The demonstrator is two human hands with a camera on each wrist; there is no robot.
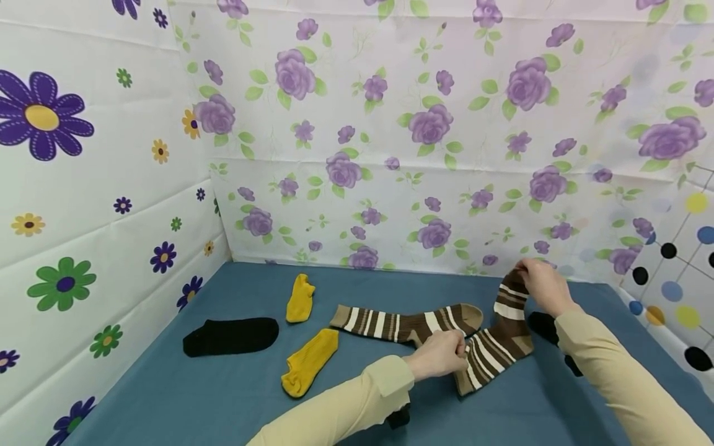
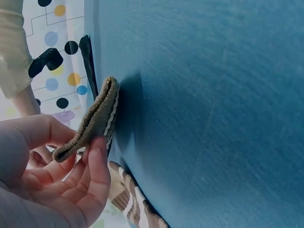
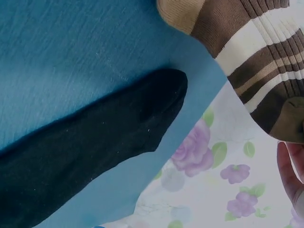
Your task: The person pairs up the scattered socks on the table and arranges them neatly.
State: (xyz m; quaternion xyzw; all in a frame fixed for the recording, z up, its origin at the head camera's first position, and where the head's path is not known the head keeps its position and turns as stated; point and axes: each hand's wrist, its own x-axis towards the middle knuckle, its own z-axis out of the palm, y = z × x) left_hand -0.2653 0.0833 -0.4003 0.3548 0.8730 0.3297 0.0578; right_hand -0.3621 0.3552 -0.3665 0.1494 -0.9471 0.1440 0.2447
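Note:
A brown sock (image 1: pixel 510 334) with white and tan stripes is held between both hands. My left hand (image 1: pixel 437 356) pinches its cuff between thumb and fingers; the left wrist view shows the tan cuff edge (image 2: pixel 88 126) in that grip. At the other end, my right hand (image 1: pixel 546 288) grips the toe and holds it raised above the cloth. The sock bends at its tan heel (image 1: pixel 522 344). A matching striped sock (image 1: pixel 385 325) lies flat, partly behind my left hand. Beside the right forearm lies a black sock (image 3: pixel 104 128), partly hidden by the sleeve in the head view.
Two yellow socks (image 1: pixel 301 298) (image 1: pixel 310 362) lie left of the striped pair. Another black sock (image 1: pixel 231 336) is farther left. A small black item (image 1: pixel 398 417) shows under the left sleeve. Blue cloth (image 1: pixel 223 402) covers the table; flowered sheets (image 1: pixel 385 204) hang behind it.

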